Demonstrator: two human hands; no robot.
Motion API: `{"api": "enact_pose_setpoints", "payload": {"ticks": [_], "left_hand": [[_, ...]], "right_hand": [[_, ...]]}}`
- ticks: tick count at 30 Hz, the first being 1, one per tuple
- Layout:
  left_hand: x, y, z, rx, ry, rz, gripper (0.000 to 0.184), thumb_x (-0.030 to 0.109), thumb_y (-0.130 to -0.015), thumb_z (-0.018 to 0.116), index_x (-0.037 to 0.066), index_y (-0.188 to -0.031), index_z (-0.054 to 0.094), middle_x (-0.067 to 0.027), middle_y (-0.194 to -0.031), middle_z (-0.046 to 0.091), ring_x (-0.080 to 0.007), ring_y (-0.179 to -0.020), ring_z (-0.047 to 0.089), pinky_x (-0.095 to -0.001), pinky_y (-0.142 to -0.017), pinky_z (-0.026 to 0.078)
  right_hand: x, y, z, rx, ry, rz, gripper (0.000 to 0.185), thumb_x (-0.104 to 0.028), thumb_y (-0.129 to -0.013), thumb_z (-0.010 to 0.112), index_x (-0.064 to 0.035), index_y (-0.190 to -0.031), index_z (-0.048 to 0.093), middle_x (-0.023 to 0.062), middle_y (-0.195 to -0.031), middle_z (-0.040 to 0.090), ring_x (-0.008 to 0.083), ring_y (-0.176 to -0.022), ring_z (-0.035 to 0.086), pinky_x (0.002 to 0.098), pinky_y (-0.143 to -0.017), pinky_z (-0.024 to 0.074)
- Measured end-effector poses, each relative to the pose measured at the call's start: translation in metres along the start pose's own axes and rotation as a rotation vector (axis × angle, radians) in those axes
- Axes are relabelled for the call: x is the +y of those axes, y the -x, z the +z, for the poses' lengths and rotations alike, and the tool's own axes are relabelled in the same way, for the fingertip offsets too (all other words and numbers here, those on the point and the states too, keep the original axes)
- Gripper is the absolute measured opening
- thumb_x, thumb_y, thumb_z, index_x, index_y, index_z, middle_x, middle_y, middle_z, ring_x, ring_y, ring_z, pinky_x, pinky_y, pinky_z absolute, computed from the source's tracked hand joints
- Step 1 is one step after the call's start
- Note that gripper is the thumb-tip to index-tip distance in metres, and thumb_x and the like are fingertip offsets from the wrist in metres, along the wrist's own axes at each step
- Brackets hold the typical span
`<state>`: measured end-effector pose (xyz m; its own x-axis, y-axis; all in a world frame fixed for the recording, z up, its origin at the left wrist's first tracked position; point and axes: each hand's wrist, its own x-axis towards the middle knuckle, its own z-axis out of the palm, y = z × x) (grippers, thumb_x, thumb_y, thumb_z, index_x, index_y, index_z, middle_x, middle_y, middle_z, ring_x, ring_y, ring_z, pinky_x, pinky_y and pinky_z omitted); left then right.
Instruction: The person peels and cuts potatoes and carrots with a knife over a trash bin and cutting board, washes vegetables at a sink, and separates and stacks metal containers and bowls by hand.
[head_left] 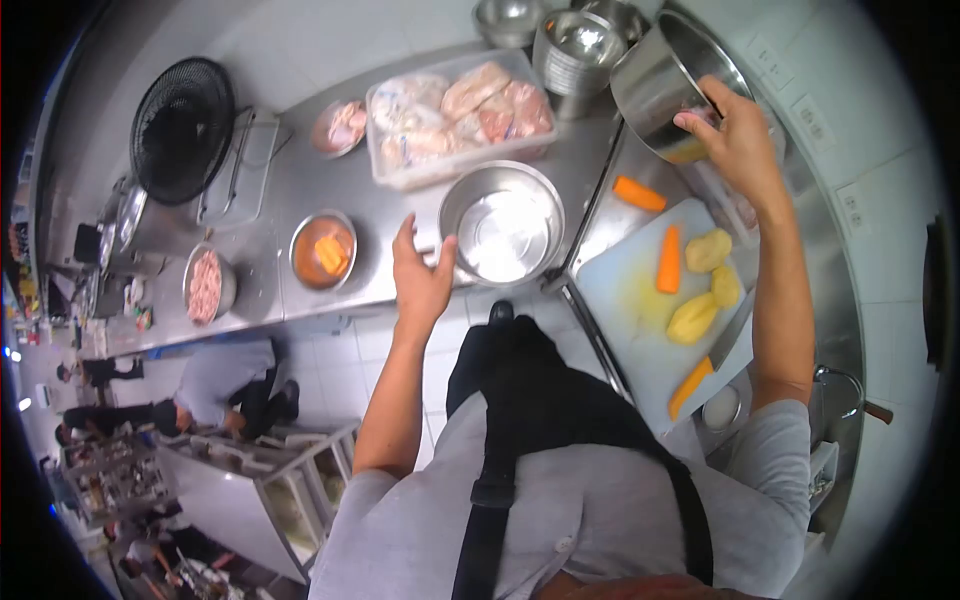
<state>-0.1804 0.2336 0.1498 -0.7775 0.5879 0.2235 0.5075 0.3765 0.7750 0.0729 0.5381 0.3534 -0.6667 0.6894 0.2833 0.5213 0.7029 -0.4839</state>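
Note:
My right hand (738, 140) grips the rim of a large steel pot (650, 85), which is tilted on its side at the back right. My left hand (422, 275) is open, thumb and fingers apart, beside a round steel bowl (503, 225). Its thumb is close to the bowl's rim; I cannot tell whether they touch. Below the pot lies a pale cutting board (620, 270) with a carrot piece (669, 260) and several peeled potatoes (695, 318). Another carrot piece (640, 194) rests by the board's far corner.
A plastic tub (455, 165) of bagged meat stands behind the bowl. Further left are a bowl of orange pieces (322, 275), a bowl of minced meat (225, 290) and a black fan (183, 130). Stacked steel bowls (575, 60) stand at the back. A co-worker (230, 380) bends at lower left.

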Motion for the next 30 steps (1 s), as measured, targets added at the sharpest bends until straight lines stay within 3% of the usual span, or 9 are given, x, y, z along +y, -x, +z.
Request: {"api": "enact_pose_setpoints", "payload": {"ticks": [3,9,20,22,24,26,28,29,30], "left_hand": [[-0.036,-0.021,0.007,-0.152,-0.147,-0.045,0.058,0.048,-0.090,0.072,-0.003,-0.115,0.068,-0.0266,-0.105,0.068,-0.0368,-0.092,0.070,-0.0419,-0.083,0.054],[-0.042,-0.037,0.007,-0.301,0.114,-0.097,0.037,0.033,-0.090,0.075,-0.002,-0.084,0.064,-0.0189,-0.070,0.064,-0.0254,-0.059,0.064,-0.0380,-0.062,0.050],[-0.057,-0.032,0.023,-0.401,0.370,-0.315,0.039,0.029,-0.098,0.066,-0.004,-0.076,0.060,-0.0183,-0.067,0.065,-0.0228,-0.059,0.063,-0.0374,-0.059,0.049],[-0.059,-0.031,0.025,-0.408,0.303,-0.217,0.038,0.028,-0.102,0.061,-0.005,-0.083,0.064,-0.0099,-0.066,0.061,-0.0133,-0.058,0.053,-0.0331,-0.054,0.044],[-0.054,-0.032,0.026,-0.398,0.290,-0.189,0.039,0.028,-0.103,0.060,-0.006,-0.084,0.064,-0.0069,-0.065,0.059,-0.0099,-0.058,0.049,-0.0320,-0.054,0.042],[-0.038,-0.035,0.025,-0.408,0.302,-0.256,0.042,0.028,-0.102,0.061,-0.007,-0.079,0.062,-0.0095,-0.064,0.059,-0.0125,-0.060,0.050,-0.0340,-0.058,0.044],[-0.023,-0.040,0.026,-0.395,0.293,-0.225,0.045,0.030,-0.104,0.059,-0.005,-0.076,0.063,-0.0019,-0.060,0.053,-0.0096,-0.060,0.045,-0.0319,-0.054,0.039],[-0.038,-0.040,0.032,-0.419,0.225,-0.193,0.046,0.029,-0.104,0.060,-0.003,-0.072,0.062,0.0007,-0.058,0.051,-0.0084,-0.058,0.043,-0.0305,-0.052,0.035],[-0.033,-0.040,0.038,-0.398,0.316,-0.270,0.048,0.030,-0.104,0.060,-0.001,-0.067,0.059,0.0015,-0.056,0.049,-0.0080,-0.056,0.040,-0.0308,-0.051,0.032]], "right_hand": [[0.036,-0.041,-0.006,0.220,0.154,-0.230,0.030,-0.011,-0.086,0.077,0.0000,-0.111,0.064,0.0152,-0.088,0.064,0.0259,-0.080,0.063,0.0341,-0.073,0.0491],[0.076,-0.151,0.001,0.343,0.370,-0.322,0.023,-0.011,-0.086,0.071,-0.0046,-0.107,0.065,0.0154,-0.096,0.069,0.0357,-0.096,0.064,0.0458,-0.087,0.0441],[0.160,-0.283,0.109,0.229,0.500,-0.272,0.012,-0.013,-0.089,0.068,-0.0044,-0.096,0.065,0.0172,-0.094,0.070,0.0371,-0.098,0.064,0.0482,-0.093,0.0454],[0.161,-0.281,0.116,0.168,0.487,-0.239,0.009,-0.010,-0.091,0.064,-0.0030,-0.096,0.065,0.0182,-0.095,0.071,0.0380,-0.100,0.064,0.0493,-0.095,0.0462],[0.158,-0.280,0.116,0.025,0.525,-0.073,0.015,-0.006,-0.091,0.059,-0.0028,-0.102,0.068,0.0184,-0.100,0.071,0.0379,-0.106,0.064,0.0483,-0.098,0.0467],[0.206,-0.277,0.130,0.243,0.599,-0.288,0.038,-0.005,-0.090,0.058,-0.0050,-0.128,0.064,0.0194,-0.119,0.068,0.0380,-0.114,0.061,0.0471,-0.104,0.0465],[0.132,-0.221,0.091,0.181,0.435,-0.127,0.034,-0.012,-0.093,0.065,-0.0045,-0.126,0.064,0.0204,-0.118,0.069,0.0373,-0.107,0.065,0.0458,-0.095,0.0510],[0.093,-0.187,0.069,0.162,0.322,-0.060,0.046,-0.004,-0.093,0.063,-0.0011,-0.138,0.055,0.0238,-0.138,0.058,0.0414,-0.128,0.054,0.0458,-0.110,0.0433],[0.088,-0.152,0.054,0.177,0.281,-0.094,0.039,-0.004,-0.089,0.061,-0.0001,-0.128,0.061,0.0247,-0.127,0.063,0.0430,-0.119,0.059,0.0463,-0.103,0.0472]]}}
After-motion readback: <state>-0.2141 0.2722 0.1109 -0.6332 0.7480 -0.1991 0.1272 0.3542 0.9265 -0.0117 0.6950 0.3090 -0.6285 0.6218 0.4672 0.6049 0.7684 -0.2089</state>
